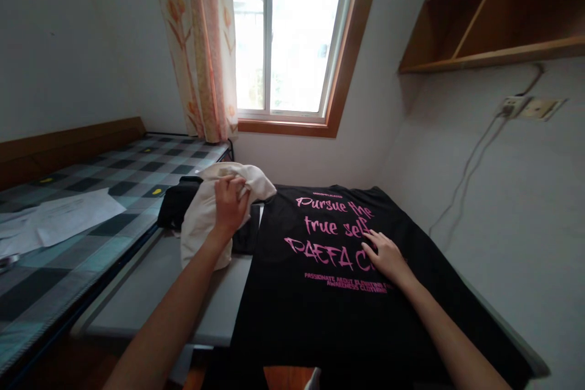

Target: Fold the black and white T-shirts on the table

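Note:
A black T-shirt [292,311] with pink lettering lies spread over the table, its lower edge hanging down at the front. On its print rests my right hand [386,256], fingers stretched out and holding nothing. My left hand [230,204] is closed on a cream-coloured cloth [198,225], bunched at the top and draping down over the left part of the table. What kind of cloth item it is cannot be made out. Behind and beside it sit a dark folded bundle [176,204] and another dark item [247,234], partly covered by the cloth.
To the left stands a bed with a checked cover [132,161] and sheets of paper [77,216] on it. The grey tabletop [159,295] shows left of the shirt. A window [297,36] and curtain [201,42] are ahead; a wall shelf [493,58] and cables [470,164] are right.

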Demonstrator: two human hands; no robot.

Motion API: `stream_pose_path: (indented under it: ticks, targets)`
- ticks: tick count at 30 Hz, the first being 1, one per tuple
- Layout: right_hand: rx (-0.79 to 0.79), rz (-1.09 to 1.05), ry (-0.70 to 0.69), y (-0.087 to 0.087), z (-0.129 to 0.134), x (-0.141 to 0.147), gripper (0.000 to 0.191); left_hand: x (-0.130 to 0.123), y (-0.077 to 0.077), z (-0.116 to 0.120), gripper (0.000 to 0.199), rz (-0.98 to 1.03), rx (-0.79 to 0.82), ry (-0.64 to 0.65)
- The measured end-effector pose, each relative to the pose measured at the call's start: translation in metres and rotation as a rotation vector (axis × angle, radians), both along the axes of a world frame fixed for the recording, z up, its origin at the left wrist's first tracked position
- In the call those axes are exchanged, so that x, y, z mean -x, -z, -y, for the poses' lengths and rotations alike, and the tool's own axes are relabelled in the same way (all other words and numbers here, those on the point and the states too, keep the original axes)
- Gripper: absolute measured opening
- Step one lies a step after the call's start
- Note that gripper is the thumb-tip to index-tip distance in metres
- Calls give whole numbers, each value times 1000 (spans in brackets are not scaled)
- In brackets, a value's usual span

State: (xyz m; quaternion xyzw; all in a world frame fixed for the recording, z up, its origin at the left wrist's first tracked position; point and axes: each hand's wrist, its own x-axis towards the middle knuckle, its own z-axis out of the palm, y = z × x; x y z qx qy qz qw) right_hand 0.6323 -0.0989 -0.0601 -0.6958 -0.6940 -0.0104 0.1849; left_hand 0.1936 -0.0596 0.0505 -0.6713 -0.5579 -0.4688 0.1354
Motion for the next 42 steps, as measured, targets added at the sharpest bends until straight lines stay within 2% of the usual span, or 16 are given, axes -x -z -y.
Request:
stream_pose_path:
  ticks: [3, 4, 6, 8, 11, 15, 18, 20, 22, 26, 28, 30, 33, 36, 39, 42]
  targets:
    - [-77, -124, -100, -16, -8, 25, 43, -22, 6, 6, 39, -172, 124, 423]
    - [-93, -177, -128, -23, -11, 37, 42, -27, 9, 8, 41, -230, 169, 510]
    - [-118, -274, -178, -36, -20, 63, 40, -34, 14, 11, 38, -315, 232, 564]
    - [-132, -348, -233, -46, -30, 92, 37, -38, 18, 14, 32, -357, 261, 507]
    - [-128, -370, -355, -49, -42, 130, 44, -39, 21, 18, 34, -377, 269, 312]
    - [-116, -245, -445, -33, -49, 160, 63, -37, 26, 19, 65, -419, 317, 64]
    - [-103, -259, -430, -18, -51, 166, 40, -35, 30, 18, 81, -444, 429, 11]
    - [-119, -332, -415, -13, -52, 166, 22, -34, 29, 18, 81, -450, 482, 7]
    - [-141, -478, -403, -12, -54, 164, 17, -33, 25, 18, 73, -449, 504, 28]
    - [-176, -943, -333, -13, -64, 161, 29, -29, 10, 17, 54, -360, 390, 26]
    - [-232, -1152, -235, -13, -71, 156, 35, -26, 5, 16, 48, -300, 286, 8]
    - [-300, -1261, -103, -11, -76, 147, 37, -25, 5, 15, 48, -266, 257, 3]
    - [-337, -1212, 36, -10, -79, 132, 36, -27, 13, 13, 48, -246, 419, 40]
    - [-409, -1101, 69, -15, -75, 122, 33, -27, 21, 8, 48, -198, 638, 171]
    - [-426, -1051, -3, -25, -67, 122, 34, -21, 25, 0, 50, -74, 715, 277]
    - [-294, -977, -158, -30, -59, 128, 30, -13, 28, -7, 51, 32, 720, 244]
